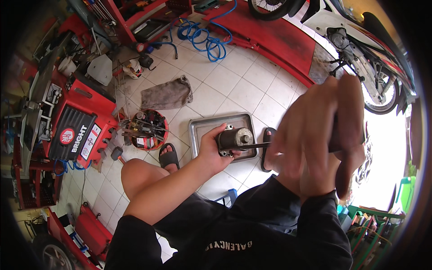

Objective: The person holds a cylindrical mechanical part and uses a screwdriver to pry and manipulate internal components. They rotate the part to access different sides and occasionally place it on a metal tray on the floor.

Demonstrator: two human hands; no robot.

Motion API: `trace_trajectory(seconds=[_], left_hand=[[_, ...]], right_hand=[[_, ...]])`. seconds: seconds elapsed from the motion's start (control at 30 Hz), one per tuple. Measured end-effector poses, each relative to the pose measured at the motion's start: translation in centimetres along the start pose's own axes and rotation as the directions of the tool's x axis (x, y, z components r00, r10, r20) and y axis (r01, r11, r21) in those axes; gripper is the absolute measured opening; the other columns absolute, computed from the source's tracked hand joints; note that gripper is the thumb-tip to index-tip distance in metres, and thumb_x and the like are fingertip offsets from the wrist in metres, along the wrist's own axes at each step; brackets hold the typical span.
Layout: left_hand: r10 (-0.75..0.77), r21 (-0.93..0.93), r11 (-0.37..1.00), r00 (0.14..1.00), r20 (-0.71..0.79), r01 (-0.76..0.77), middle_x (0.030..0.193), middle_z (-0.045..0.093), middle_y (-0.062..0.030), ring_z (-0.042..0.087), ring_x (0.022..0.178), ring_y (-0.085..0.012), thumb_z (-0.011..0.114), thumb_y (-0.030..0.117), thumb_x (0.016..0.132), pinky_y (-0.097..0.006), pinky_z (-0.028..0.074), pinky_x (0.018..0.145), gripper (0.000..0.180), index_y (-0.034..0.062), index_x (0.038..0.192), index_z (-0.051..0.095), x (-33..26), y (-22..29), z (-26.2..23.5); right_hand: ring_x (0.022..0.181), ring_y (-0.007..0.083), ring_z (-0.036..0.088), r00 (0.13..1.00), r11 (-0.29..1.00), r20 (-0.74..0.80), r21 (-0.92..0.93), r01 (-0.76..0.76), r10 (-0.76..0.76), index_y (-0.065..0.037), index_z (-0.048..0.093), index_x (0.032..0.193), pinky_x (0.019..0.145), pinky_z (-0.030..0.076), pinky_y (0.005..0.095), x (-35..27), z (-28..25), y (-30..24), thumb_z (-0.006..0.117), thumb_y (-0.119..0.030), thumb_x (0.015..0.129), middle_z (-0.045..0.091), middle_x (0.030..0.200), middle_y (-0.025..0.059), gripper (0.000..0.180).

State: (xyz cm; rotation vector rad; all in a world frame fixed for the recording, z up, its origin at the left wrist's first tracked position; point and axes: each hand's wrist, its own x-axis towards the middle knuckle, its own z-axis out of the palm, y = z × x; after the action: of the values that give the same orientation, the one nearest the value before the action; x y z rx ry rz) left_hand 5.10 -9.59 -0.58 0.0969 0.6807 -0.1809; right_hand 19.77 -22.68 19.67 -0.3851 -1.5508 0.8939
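Observation:
My left hand (210, 147) is closed around a small cylindrical motor (232, 139) with a dark metal body, a pale end cap and a round boss on its end. The motor is held above a shallow metal tray (193, 131) on the floor. My right hand (315, 126), large and partly blurred close to the camera, is wrapped round what looks like a screwdriver (256, 146). Its dark shaft points left and meets or passes in front of the motor's lower side; I cannot tell which. The fingers hide most of its handle.
A red round tub (165, 127) full of tools stands left of the tray, with a grey rag (166, 93) beyond it. A red machine (83, 121) is at the left. A blue hose (211, 47) lies by a red lift platform (270, 38); a motorcycle (360, 58) stands at far right.

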Motion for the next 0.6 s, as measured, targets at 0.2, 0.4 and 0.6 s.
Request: trace_trajectory(seconds=[0.2,0.4,0.6], left_hand=[[-0.067,0.063,0.996,0.998,-0.009,0.067,0.094,0.069,-0.0036,0.062,0.09,-0.0213,0.067,0.031,0.089,-0.038,0.04,0.068,0.018,0.0148,0.095,0.063,0.5,0.2,-1.3],[0.024,0.003,1.0,0.971,-0.24,-0.024,0.088,0.068,-0.007,0.06,0.074,-0.0236,0.065,0.029,0.092,-0.036,0.041,0.059,0.017,0.0127,0.092,0.06,-0.5,-0.5,1.3],[0.168,-0.033,0.985,0.982,-0.09,-0.171,0.094,0.071,-0.0056,0.06,0.078,-0.0218,0.062,0.029,0.093,-0.035,0.038,0.061,0.016,0.0135,0.094,0.062,-0.1,0.7,-0.5]], right_hand=[[0.047,0.0193,0.057,0.956,0.961,0.289,0.276,-0.026,-0.058,-0.001,0.06,0.071,0.042,0.042,0.03,0.8,0.3,0.4,0.083,-0.014,0.084,0.058,0.061,0.0077,0.029],[0.044,0.0128,0.05,0.935,0.993,-0.336,-0.002,0.117,-0.111,-0.008,0.054,0.075,0.042,0.038,0.0279,0.1,3.7,2.4,0.073,-0.024,0.093,0.054,0.059,0.002,0.031],[0.048,0.0078,0.04,0.426,0.933,-0.884,-0.298,-0.2,-0.191,-0.015,0.039,0.08,0.049,0.036,0.0257,1.7,6.7,2.5,0.042,-0.038,0.108,0.042,0.062,-0.0048,0.037]])
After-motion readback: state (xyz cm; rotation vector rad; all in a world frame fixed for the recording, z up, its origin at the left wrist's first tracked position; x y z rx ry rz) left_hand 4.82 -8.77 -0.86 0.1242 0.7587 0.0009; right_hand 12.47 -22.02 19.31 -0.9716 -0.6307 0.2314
